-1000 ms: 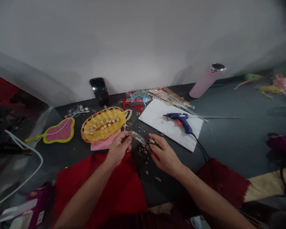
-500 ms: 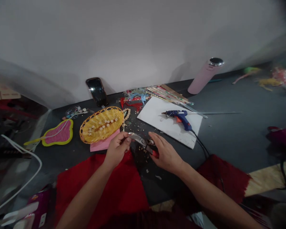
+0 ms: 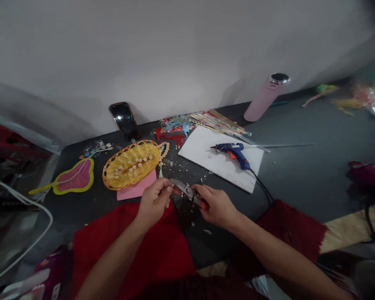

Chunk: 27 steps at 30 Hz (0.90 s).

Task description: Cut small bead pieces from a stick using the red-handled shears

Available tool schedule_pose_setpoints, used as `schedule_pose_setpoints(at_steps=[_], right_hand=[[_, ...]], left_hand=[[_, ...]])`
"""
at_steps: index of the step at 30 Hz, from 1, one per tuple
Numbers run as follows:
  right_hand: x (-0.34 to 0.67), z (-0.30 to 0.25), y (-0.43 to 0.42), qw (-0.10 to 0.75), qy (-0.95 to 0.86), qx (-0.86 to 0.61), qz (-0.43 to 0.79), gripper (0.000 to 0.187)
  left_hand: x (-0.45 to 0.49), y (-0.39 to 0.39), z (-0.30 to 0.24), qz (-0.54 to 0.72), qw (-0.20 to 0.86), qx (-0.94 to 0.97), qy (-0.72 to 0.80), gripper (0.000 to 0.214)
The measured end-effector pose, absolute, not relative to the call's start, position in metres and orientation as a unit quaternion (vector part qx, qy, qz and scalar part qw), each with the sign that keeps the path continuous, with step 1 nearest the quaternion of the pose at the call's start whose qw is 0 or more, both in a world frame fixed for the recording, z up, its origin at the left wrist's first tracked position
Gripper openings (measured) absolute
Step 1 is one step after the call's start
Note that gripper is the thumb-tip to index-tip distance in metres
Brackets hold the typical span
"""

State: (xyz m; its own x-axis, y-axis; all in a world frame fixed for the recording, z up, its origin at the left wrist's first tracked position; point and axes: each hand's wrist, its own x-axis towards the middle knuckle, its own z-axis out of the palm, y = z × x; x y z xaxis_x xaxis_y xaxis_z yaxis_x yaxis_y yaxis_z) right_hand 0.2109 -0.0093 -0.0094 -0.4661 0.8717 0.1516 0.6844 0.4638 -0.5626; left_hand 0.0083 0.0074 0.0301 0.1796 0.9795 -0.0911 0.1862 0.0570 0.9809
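In my right hand [image 3: 218,207] is a pair of pruning shears [image 3: 186,190] with metal blades and red handles, the fingers wrapped round the grips. My left hand [image 3: 153,201] is closed in a pinch at the blade tips. What lies between its fingertips is too small to make out. Small pale bits are scattered on the dark table [image 3: 296,183] below and beyond the blades. To the left of the shears stands a yellow woven basket [image 3: 134,163] with a row of small pale pieces inside, a pink sheet [image 3: 136,188] partly under it.
A blue glue gun [image 3: 234,153] lies on a white board [image 3: 200,146], its cord trailing right. Tassels and thin sticks [image 3: 218,123] lie near the wall. A phone [image 3: 124,121] leans there, a pink bottle [image 3: 265,100] stands right. Red cloth [image 3: 134,250] covers the near edge.
My right hand's fingers, spread along the handles before, have closed round them, and the shears' handles have come together. The left hand stays at the blade tips. The view has shifted slightly.
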Motion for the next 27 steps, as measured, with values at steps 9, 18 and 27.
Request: schedule_pose_setpoints(at_steps=[9,18,27], right_hand=[[0.217,-0.006,-0.004,0.257,-0.795,-0.515,0.193,0.06],[0.222,-0.019,0.008,0.16,-0.789,-0.583,0.109,0.052],[0.242,-0.015,0.017,0.142,-0.764,-0.629,0.021,0.045]], left_hand=[[0.007,0.015,0.024,0.413,0.588,0.481,0.503,0.019],[0.003,0.024,0.022,0.334,0.559,0.553,0.519,0.018],[0.005,0.013,0.016,0.3,0.614,0.51,0.522,0.018]])
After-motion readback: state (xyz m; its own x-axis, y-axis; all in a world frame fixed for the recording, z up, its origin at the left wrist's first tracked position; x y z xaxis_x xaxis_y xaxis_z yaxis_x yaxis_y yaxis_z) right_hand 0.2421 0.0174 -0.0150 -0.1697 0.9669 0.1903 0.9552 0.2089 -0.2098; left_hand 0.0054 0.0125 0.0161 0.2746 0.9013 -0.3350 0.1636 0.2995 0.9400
